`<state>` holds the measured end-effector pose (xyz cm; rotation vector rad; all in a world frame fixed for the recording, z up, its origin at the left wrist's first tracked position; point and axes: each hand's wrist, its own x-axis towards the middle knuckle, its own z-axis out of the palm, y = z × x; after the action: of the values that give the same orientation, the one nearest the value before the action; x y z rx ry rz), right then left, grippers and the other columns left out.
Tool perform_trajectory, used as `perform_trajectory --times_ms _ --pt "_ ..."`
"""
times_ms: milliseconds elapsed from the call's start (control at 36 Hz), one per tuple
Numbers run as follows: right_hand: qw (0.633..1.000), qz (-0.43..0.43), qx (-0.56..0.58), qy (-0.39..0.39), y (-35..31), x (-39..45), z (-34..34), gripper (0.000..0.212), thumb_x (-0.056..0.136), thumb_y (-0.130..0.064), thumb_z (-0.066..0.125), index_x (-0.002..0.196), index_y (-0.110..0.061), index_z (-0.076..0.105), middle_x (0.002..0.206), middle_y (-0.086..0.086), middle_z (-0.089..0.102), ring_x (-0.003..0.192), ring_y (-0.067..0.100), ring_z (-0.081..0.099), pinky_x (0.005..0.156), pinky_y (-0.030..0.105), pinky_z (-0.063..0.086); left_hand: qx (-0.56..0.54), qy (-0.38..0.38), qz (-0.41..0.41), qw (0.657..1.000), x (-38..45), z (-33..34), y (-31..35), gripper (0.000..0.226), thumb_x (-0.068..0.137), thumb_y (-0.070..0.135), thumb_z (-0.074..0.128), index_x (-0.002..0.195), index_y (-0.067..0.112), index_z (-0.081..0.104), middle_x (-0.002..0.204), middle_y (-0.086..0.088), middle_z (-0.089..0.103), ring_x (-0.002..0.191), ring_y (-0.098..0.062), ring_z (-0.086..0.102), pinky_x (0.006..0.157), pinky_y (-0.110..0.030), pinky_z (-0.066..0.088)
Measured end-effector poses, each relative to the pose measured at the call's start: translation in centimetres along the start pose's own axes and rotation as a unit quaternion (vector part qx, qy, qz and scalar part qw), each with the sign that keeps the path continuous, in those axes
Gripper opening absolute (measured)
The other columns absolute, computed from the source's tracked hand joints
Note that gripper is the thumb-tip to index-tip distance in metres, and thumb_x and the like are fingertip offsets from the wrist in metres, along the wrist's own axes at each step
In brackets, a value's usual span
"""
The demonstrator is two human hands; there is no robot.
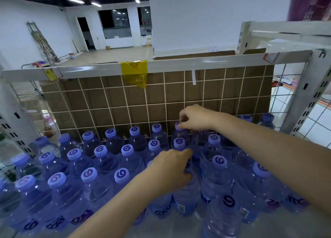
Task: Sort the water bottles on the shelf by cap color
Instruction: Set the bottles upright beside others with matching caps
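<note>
**Both hands down among the lavender caps**

Already the two hands are working at once, each on its own bottle. The right hand [194,118] reaches to the back row and pinches the neck of a back-row bottle [180,135] just under its cap, fingers curled down from above, probably because the wire grid [125,101] behind leaves no room to take it by the body. Nearer the person, the left hand [172,171] wraps round the shoulder of a closer bottle [186,196], whose cap is mostly hidden beneath the fingers, so its colour cannot be told for certain

Left of the left hand stand tidy rows of water bottles [89,175], every visible cap the same pale purple (the swirl logo shows on each). More of them [219,161] stand between the two arms and right of the right forearm, somewhat less evenly spaced. All rest on the shelf [172,225], packed shoulder to shoulder, which would explain the top-down grips

My reading: the sorting looks well advanced, and these two bottles are being straightened or shifted into line
</note>
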<state>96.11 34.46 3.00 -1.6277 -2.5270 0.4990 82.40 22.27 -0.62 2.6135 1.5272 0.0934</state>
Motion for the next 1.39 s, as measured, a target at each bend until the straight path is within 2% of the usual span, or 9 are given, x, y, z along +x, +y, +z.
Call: perform_trajectory --times_ms 56,139,222,333,639,861,1028,1167,1389 --pt "0.999 0.011 -0.031 0.023 0.4 0.3 0.1 0.031 0.089 -0.038 0.065 0.11 -0.015 0.06 0.109 0.005 0.063 0.088 0.019 0.06 0.071 0.031 0.049 0.017 0.008 -0.004 1.0 -0.1 0.5 -0.1 0.03 0.089 0.033 0.052 0.111 0.015 0.046 0.099 -0.007 0.062 0.09 -0.031 0.058 0.064 -0.033 0.04" --pt "0.998 0.032 -0.043 -0.019 0.6 0.7 0.7 0.056 0.084 -0.046 0.068 0.13 -0.018 0.051 0.121 0.006 0.058 0.1 0.024 0.057 0.079 0.034 0.049 0.01 0.017 -0.012 1.0 -0.2 0.8 -0.5 0.03 0.089 0.036 0.051 0.112 0.018 0.045 0.1 -0.004 0.062 0.09 -0.03 0.059 0.065 -0.032 0.04" --pt "0.994 0.031 -0.099 -0.038 0.4 1.4 1.4 0.062 0.085 -0.051 0.065 0.136 -0.019 0.049 0.127 0.006 0.057 0.108 0.026 0.057 0.078 0.034 0.048 0.006 0.01 -0.022 1.0 -0.3 0.8 -0.4 0.031 0.09 0.037 0.051 0.113 0.018 0.044 0.102 -0.004 0.061 0.093 -0.03 0.058 0.067 -0.031 0.038" --pt "0.992 0.007 -0.114 -0.053 -0.1 2.1 1.6 0.055 0.087 -0.05 0.063 0.131 -0.018 0.053 0.119 0.005 0.06 0.098 0.022 0.057 0.07 0.031 0.044 0.017 -0.008 -0.032 0.999 -0.2 0.7 0.0 0.032 0.092 0.038 0.05 0.115 0.016 0.043 0.106 -0.006 0.06 0.095 -0.031 0.057 0.068 -0.031 0.031" --pt "0.997 -0.008 -0.067 -0.045 0.4 2.4 2.0 0.049 0.088 -0.046 0.063 0.127 -0.018 0.053 0.109 -0.001 0.055 0.093 0.019 0.053 0.073 0.032 0.043 0.036 -0.041 -0.048 0.997 0.0 0.2 0.6 0.04 0.094 0.038 0.049 0.125 0.016 0.04 0.112 -0.007 0.059 0.099 -0.032 0.057 0.068 -0.031 0.031" --pt "0.995 0.032 -0.073 -0.052 0.1 2.0 1.8 0.052 0.085 -0.045 0.068 0.124 -0.013 0.056 0.11 0.006 0.062 0.093 0.024 0.063 0.082 0.039 0.055 0.026 -0.054 -0.054 0.997 0.0 0.3 0.3 0.039 0.092 0.042 0.05 0.12 0.017 0.04 0.109 -0.006 0.059 0.095 -0.031 0.059 0.072 -0.037 0.046" --pt "0.998 0.037 -0.033 0.03 0.5 0.1 0.0 0.042 0.087 -0.04 0.067 0.121 -0.016 0.06 0.113 0.005 0.063 0.098 0.023 0.061 0.087 0.041 0.052 0.034 -0.058 -0.049 0.997 0.1 0.2 0.2 0.035 0.091 0.041 0.05 0.114 0.016 0.04 0.111 -0.007 0.059 0.098 -0.033 0.059 0.069 -0.034 0.042" --pt "0.994 0.078 -0.038 0.06 1.7 -2.0 -1.2 0.031 0.09 -0.035 0.064 0.115 -0.017 0.065 0.112 0.003 0.065 0.101 0.022 0.061 0.089 0.042 0.052 0.064 -0.029 -0.019 0.997 0.1 0.1 0.1 0.036 0.089 0.044 0.05 0.112 0.017 0.044 0.115 -0.003 0.057 0.1 -0.028 0.058 0.066 -0.031 0.037" --pt "0.986 0.132 -0.048 0.09 4.2 -4.9 -1.3 0.026 0.091 -0.033 0.061 0.114 -0.02 0.065 0.113 0.004 0.064 0.1 0.022 0.061 0.087 0.041 0.053 0.023 0.054 0.02 0.998 0.2 -0.7 0.3 0.043 0.09 0.053 0.05 0.115 0.019 0.045 0.113 0.0 0.055 0.105 -0.023 0.052 0.078 -0.032 0.038"
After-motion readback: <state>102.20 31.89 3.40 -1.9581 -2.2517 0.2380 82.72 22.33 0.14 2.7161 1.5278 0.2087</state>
